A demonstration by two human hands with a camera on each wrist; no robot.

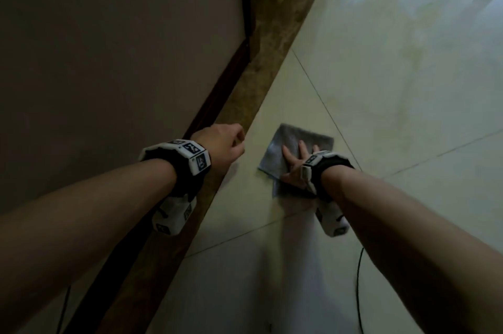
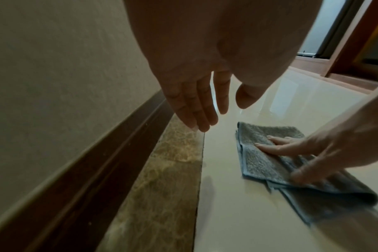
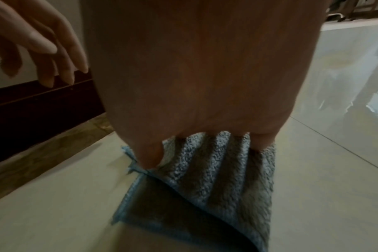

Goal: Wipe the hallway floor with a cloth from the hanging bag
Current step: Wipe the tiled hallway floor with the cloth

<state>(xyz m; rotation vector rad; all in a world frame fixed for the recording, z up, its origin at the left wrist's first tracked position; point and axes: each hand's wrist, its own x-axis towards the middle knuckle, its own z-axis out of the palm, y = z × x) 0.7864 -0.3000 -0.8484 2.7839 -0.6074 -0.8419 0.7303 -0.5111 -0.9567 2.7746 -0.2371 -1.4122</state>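
Grey terry cloth (image 1: 288,147) lies folded on the cream floor (image 1: 381,89) tiles, just beside the brown marbled border strip (image 1: 253,83) that runs along the wall (image 1: 109,48) and its dark skirting board (image 2: 101,170). I have my right hand (image 1: 295,163) laid flat on top of it, fingers (image 2: 276,147) straight and spread, palm pressing the fabric down; nothing is curled round it, so the cloth is being pushed rather than gripped. I judge that is deliberate: a flat palm spreads the pressure across the pad and lets it slide over the glossy tile. In the right wrist view one corner of the cloth is lifted and folded back near the wrist, which could bunch up under a longer stroke.

My left hand (image 1: 223,147) hangs above the border strip, well clear of the cloth and touching nothing. From the left wrist camera its fingers (image 2: 196,102) are straight and relaxed, held close together, and it carries nothing. I read it as kept out of the way for balance while the right does the wiping.

The hanging bag is not in view. Wiping looks to be under way, with plenty of floor ahead toward the bright reflection.
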